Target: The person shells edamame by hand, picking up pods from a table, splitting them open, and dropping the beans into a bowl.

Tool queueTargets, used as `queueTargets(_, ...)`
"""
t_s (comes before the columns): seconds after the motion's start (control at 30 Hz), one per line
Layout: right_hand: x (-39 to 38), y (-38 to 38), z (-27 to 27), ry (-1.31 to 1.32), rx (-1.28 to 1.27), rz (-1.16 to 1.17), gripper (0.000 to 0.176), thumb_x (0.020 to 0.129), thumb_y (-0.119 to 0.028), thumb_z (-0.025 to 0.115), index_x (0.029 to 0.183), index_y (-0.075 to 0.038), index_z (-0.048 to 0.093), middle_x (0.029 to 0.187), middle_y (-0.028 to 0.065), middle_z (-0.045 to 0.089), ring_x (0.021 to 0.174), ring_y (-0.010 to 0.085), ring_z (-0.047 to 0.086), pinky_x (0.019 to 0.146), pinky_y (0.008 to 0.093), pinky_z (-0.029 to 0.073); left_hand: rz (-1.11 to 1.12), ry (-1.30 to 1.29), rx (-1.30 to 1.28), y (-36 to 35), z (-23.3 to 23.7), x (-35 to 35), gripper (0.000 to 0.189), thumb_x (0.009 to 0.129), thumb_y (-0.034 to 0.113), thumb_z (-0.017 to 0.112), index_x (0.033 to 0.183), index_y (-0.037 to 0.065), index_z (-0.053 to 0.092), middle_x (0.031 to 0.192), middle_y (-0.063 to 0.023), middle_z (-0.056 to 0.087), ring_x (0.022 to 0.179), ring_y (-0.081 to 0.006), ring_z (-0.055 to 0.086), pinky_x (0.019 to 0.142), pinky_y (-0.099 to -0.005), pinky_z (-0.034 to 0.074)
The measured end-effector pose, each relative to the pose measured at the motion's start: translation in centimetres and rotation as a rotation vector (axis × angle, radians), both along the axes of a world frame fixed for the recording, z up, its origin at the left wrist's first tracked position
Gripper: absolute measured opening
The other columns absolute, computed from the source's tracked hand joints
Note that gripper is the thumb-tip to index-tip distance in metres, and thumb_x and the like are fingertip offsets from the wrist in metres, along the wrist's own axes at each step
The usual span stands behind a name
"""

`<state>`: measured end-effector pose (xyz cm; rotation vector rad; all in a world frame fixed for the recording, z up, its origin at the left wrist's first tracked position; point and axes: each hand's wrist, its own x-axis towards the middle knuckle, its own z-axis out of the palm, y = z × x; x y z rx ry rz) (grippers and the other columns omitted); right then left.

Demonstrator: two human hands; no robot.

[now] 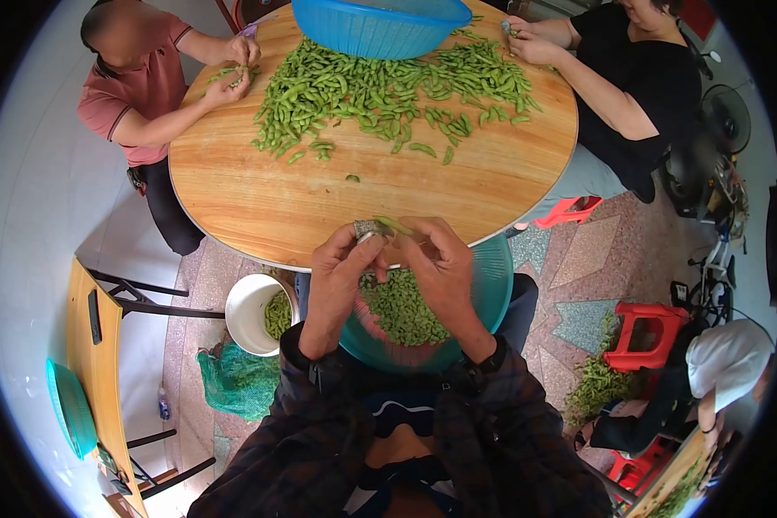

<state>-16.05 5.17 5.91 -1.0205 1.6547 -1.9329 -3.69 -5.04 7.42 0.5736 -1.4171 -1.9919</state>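
Above a basin on my lap, my two hands come close together at the table's near edge. My right hand [440, 268] pinches a green soybean pod [394, 225] between thumb and fingers. My left hand [338, 274] is closed, thumb pressed toward a finger covered by a grey wrap [368, 228]; a small pale or shiny piece shows there, too small to name. The pod's far end lies near this wrap. Below, the teal basin [495, 289] holds many loose shelled green beans [403, 309]. A large heap of unshelled pods [345, 91] covers the far half of the table.
The round wooden table [259, 203] carries a blue plastic basket [380, 30]. Two people sit at its left and right, hands on pods. By my left are a white bucket [242, 315] and green net bag [233, 380]; at right, a red stool [652, 332] and plant heap [597, 388].
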Motion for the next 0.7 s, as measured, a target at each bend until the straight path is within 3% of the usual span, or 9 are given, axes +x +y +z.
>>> queueTargets(0.1,0.1,0.4,0.3,0.135,0.019,-0.029,0.026,0.094,0.0,0.065,0.119,0.002,0.069,0.108,0.0123,0.068,0.092,0.0166,0.069,0.076,0.0293,0.058,-0.011,0.011,0.009,0.1,-0.4,0.0,0.018,0.101,0.011,0.06,0.109,-0.003,0.066,0.085,-0.0064,0.066,0.074,-0.0132,0.062,0.065,-0.027,0.051)
queueTargets(0.43,-0.2,1.1,0.1,0.197,-0.048,0.003,0.026,0.092,0.001,0.067,0.118,0.002,0.069,0.112,0.0141,0.069,0.092,0.0194,0.07,0.075,0.0299,0.059,-0.058,0.002,0.019,0.2,-0.6,0.1,0.018,0.101,0.011,0.061,0.111,-0.004,0.066,0.086,-0.0074,0.067,0.076,-0.0147,0.063,0.068,-0.0274,0.052)
queueTargets(0.7,-0.2,1.5,0.5,0.287,-0.025,-0.011,0.029,0.089,0.003,0.069,0.118,0.002,0.069,0.112,0.0145,0.068,0.084,0.0193,0.071,0.071,0.0303,0.058,-0.1,-0.012,0.001,0.2,-0.3,0.3,0.015,0.101,0.009,0.061,0.11,-0.002,0.065,0.086,-0.0046,0.067,0.077,-0.0114,0.063,0.071,-0.025,0.051)
